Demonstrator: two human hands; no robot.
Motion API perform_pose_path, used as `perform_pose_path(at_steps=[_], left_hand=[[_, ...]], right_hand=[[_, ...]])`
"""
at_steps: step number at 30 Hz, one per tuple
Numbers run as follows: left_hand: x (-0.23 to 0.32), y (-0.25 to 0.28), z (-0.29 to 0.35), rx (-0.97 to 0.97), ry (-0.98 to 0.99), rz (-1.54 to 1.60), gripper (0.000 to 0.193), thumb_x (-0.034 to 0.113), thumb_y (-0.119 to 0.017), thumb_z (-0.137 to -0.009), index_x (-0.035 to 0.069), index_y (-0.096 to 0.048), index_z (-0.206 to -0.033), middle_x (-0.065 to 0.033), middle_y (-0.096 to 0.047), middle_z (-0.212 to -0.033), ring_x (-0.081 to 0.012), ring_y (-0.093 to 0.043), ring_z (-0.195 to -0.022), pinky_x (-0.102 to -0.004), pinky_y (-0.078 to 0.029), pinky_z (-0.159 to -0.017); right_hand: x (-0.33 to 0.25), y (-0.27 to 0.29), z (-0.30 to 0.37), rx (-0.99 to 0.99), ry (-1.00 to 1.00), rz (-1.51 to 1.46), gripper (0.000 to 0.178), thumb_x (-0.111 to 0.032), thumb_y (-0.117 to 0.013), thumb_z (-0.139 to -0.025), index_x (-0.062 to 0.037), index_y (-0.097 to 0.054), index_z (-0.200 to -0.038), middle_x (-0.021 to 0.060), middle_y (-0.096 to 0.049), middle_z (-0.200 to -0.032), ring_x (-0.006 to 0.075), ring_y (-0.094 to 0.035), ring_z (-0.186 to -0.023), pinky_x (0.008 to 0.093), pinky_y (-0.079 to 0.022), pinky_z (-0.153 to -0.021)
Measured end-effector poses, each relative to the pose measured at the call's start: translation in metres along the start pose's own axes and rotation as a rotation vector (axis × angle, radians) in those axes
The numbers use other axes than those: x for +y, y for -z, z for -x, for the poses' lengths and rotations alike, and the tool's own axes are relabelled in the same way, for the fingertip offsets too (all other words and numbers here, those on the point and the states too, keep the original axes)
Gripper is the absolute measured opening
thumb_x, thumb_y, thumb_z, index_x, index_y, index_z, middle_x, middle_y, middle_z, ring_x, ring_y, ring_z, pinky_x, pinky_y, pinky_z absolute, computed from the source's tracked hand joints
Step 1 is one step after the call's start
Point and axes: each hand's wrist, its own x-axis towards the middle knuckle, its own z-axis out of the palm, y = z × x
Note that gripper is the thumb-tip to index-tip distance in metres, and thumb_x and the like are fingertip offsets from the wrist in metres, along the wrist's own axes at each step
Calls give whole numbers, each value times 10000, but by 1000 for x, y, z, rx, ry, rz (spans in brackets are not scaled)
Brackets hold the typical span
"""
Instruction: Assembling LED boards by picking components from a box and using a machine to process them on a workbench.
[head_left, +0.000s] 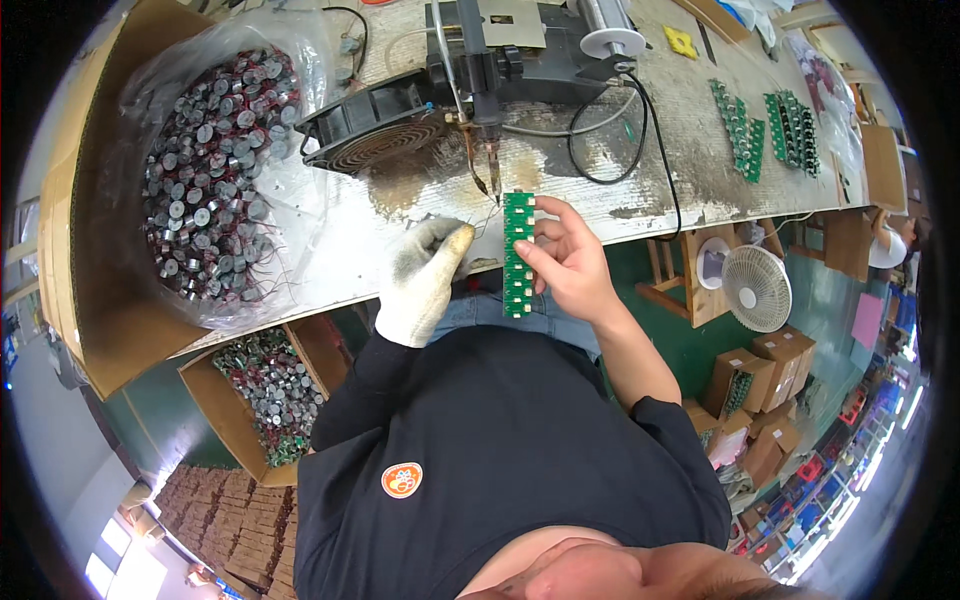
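A long green circuit board strip (518,222) with small pale parts along it stands lengthwise in front of my body. My bare right hand (575,262) pinches its right side between thumb and fingers. My left hand (422,272), in a white glove stained dark at the fingers, is closed on thin wires (485,222) that reach toward the board's upper end. Whatever else lies inside the glove is hidden. Just above the board's top, the tip of a mounted soldering iron (494,165) points down, with a thin bent metal tube (474,165) beside it.
Left of my hands, a carton (110,340) lined with clear plastic holds many small round motors (215,175) with red wires. A black fan (375,125) stands behind. Solder wire sits on a spool (610,38). More green boards (740,130) lie at right; a second carton (215,400) is below the table.
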Motion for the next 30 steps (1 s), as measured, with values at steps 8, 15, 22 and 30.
perform_pose_path(at_steps=[8, 15, 22, 30], left_hand=[[-3, -6, -15, -28, 2, 12, 225, 163, -613, -918, -51, -648, -976, -53, -651, -849, -92, -579, -755, -245, -473, -682], [2, -9, -15, -71, 112, 86, 176, 141, -622, -902, -32, -639, -930, -55, -650, -831, -96, -606, -730, -237, -504, -653], [12, -15, -16, -68, 145, 159, 143, 119, -606, -886, -17, -626, -923, -53, -645, -823, -107, -605, -707, -242, -496, -658], [5, -13, -21, -17, 73, 94, 158, 114, -631, -869, -44, -639, -873, -63, -645, -767, -99, -602, -696, -242, -486, -611]], right_hand=[[-1, -2, -3, -16, 28, -13, 480, -19, -605, -894, -35, -380, -1317, 79, -612, -960, 67, -589, -663, 195, -446, -485], [1, -4, -4, -12, 36, -32, 487, -5, -604, -891, -35, -377, -1321, 82, -615, -972, 69, -594, -674, 197, -454, -498], [-3, -7, -6, -6, 55, -62, 490, 9, -590, -894, -34, -368, -1329, 74, -607, -965, 70, -591, -685, 201, -463, -517], [-3, -9, -10, 4, 71, -64, 493, 16, -586, -893, -33, -366, -1331, 75, -604, -959, 71, -589, -682, 202, -464, -523]])
